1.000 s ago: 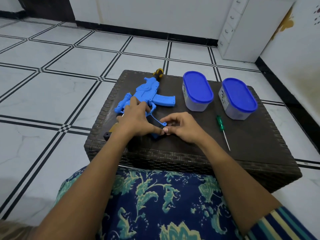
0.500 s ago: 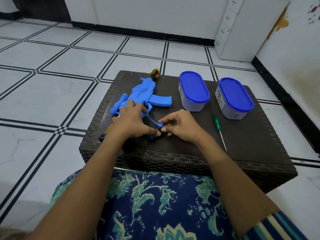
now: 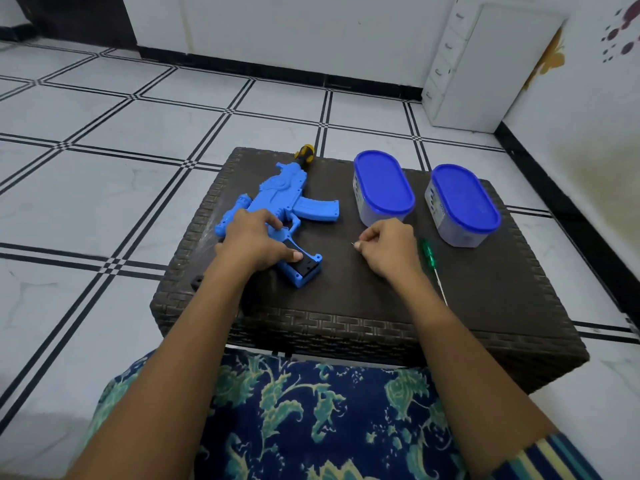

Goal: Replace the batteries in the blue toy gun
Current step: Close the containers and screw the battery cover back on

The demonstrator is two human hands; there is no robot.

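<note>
The blue toy gun lies on the dark wicker table, muzzle toward the far edge. My left hand presses down on its grip, thumb on the black battery cover at the grip's end. To the right, apart from the gun, my right hand pinches a tiny screw between thumb and forefinger just above the tabletop. A green-handled screwdriver lies right beside my right hand.
Two clear tubs with blue lids stand at the back right of the table. A yellow-and-black screwdriver handle pokes out past the gun's muzzle. A small black piece sits at the table's left edge. White drawers stand by the wall.
My right hand has pulled away from the gun's grip to the right, carrying the small screw. My left hand stays on the gun.
</note>
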